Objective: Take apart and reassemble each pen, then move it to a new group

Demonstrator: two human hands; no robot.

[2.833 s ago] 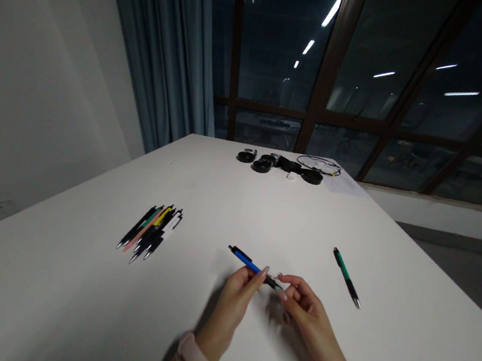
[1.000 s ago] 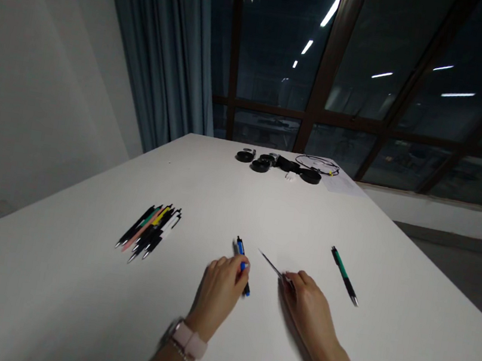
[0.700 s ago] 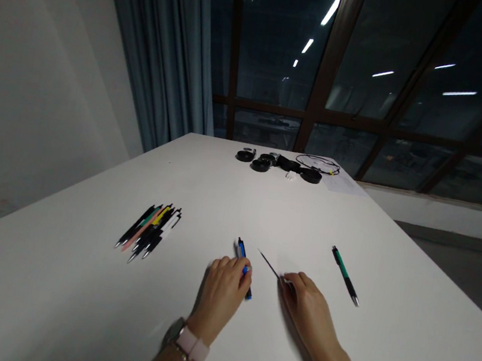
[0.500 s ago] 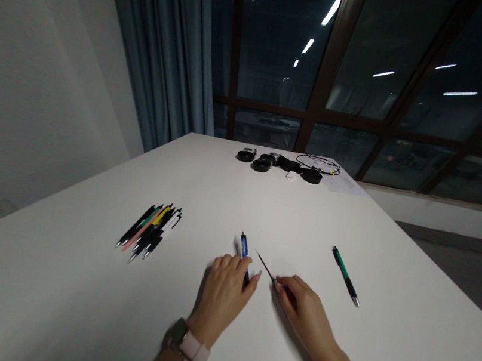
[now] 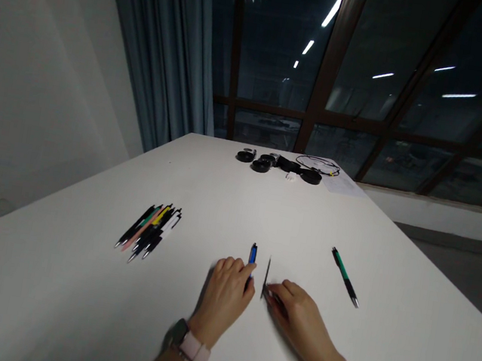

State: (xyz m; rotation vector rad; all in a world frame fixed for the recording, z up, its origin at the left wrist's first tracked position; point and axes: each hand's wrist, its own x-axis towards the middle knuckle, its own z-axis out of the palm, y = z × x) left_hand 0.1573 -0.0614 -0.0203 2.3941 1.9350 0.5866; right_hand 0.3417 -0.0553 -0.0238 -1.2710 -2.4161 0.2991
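My left hand, with a watch and a bracelet at its wrist, is closed around a blue pen. The pen's upper end sticks out beyond the fingers, and its lower part is hidden by them. Just to the right, my right hand pinches a thin dark stick like a pen refill between thumb and fingertips. This stick points away from me, roughly parallel to the blue pen, with a small gap between the two.
A green and black pen lies alone on the white table at the right. Several pens form a bunch at the left. Black round objects, a coiled cable and paper are at the far end.
The refill-like stick has swung from a leftward slant to pointing straight ahead. The blue pen has shifted slightly right and straightened within my left hand.
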